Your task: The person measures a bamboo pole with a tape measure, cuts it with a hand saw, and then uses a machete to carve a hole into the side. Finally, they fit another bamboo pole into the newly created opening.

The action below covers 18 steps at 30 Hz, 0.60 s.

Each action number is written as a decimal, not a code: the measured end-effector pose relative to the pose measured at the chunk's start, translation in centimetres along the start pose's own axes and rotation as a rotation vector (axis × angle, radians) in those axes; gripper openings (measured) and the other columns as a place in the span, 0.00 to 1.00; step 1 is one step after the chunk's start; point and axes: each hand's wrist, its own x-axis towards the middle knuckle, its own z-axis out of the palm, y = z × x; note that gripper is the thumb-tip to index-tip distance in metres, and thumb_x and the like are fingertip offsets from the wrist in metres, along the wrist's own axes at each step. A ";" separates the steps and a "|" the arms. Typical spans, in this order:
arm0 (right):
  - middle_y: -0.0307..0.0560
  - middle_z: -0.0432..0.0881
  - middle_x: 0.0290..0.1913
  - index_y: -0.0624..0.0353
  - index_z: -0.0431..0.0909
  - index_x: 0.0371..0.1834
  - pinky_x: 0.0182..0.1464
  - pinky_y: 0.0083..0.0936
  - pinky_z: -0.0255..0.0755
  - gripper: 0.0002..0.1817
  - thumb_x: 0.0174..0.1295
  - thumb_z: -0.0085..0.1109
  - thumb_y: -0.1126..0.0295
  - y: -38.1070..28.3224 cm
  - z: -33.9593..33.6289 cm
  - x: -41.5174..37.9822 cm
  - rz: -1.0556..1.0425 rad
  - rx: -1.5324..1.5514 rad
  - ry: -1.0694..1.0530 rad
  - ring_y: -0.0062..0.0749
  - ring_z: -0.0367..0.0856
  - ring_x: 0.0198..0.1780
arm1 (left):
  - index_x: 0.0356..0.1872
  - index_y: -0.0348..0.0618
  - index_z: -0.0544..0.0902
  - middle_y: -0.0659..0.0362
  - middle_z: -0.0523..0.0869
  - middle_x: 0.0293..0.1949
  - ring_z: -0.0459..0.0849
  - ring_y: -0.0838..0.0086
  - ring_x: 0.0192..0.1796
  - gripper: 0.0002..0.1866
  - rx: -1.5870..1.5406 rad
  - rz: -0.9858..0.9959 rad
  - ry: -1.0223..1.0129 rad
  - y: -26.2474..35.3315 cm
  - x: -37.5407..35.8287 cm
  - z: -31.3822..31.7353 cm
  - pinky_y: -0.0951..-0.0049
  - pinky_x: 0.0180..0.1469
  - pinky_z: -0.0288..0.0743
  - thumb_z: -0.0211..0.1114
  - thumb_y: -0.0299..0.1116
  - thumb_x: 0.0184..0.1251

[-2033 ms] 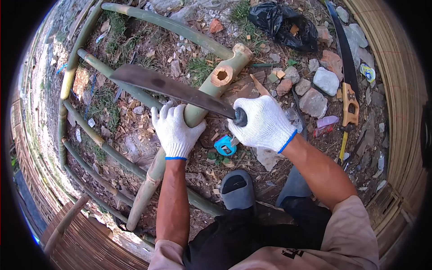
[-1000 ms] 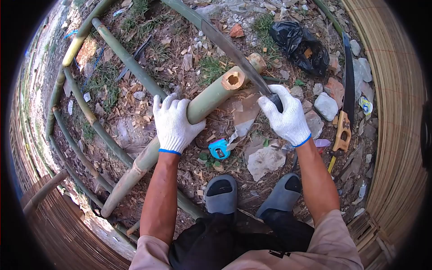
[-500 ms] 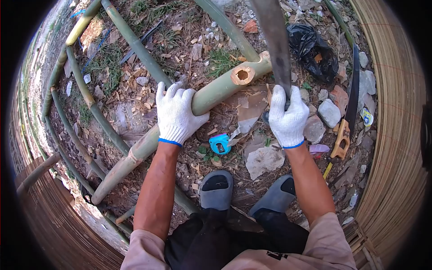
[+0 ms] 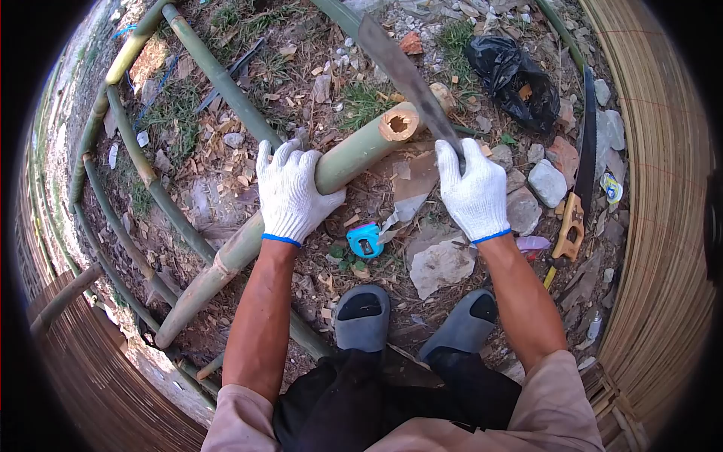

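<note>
My left hand [image 4: 294, 192], in a white knit glove, is wrapped around a thick green bamboo pole [image 4: 357, 160] that slants up to the right. Near the pole's far end, a roughly cut round hole [image 4: 398, 123] with pale edges faces up. My right hand [image 4: 474, 192], gloved the same way, grips a machete [image 4: 407, 81]; its handle is mostly hidden in the fist. The dark blade points up and left and overlaps the pole just right of the hole. Below the pole, between my hands, a blue tape measure [image 4: 365, 241] lies on the ground.
A bamboo frame [image 4: 154, 181] spreads over the left side. To the right lie a handsaw [image 4: 578, 203], a black plastic bag [image 4: 514, 83] and several stones [image 4: 548, 183]. Wood chips cover the ground. A slatted bamboo screen [image 4: 663, 226] edges the right; my sandals [image 4: 361, 320] are below.
The machete has swung down and left, from pointing nearly straight up to crossing the pole beside the hole. My left hand keeps its hold on the pole.
</note>
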 end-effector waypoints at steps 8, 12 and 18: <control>0.65 0.85 0.26 0.59 0.80 0.37 0.33 0.55 0.78 0.19 0.77 0.60 0.53 0.1 0.9 0.2 -0.024 -0.066 -0.046 0.64 0.88 0.32 | 0.51 0.46 0.89 0.52 0.90 0.49 0.81 0.56 0.67 0.33 -0.001 0.019 0.010 0.1 0.2 -0.5 0.40 0.81 0.55 0.84 0.51 0.41; 0.60 0.85 0.23 0.59 0.79 0.35 0.26 0.50 0.77 0.18 0.77 0.62 0.56 -1.0 1.9 -0.8 0.047 0.188 0.343 0.58 0.87 0.25 | 0.52 0.46 0.90 0.53 0.90 0.51 0.80 0.56 0.68 0.35 0.010 0.000 0.038 0.2 -0.1 -0.3 0.40 0.82 0.54 0.84 0.52 0.40; 0.64 0.86 0.26 0.60 0.80 0.38 0.34 0.57 0.80 0.21 0.79 0.56 0.51 -2.0 -0.2 -0.4 0.090 -0.049 0.010 0.66 0.88 0.31 | 0.50 0.47 0.89 0.54 0.90 0.51 0.80 0.57 0.69 0.34 0.005 0.013 0.005 0.4 0.1 0.0 0.39 0.81 0.55 0.84 0.52 0.40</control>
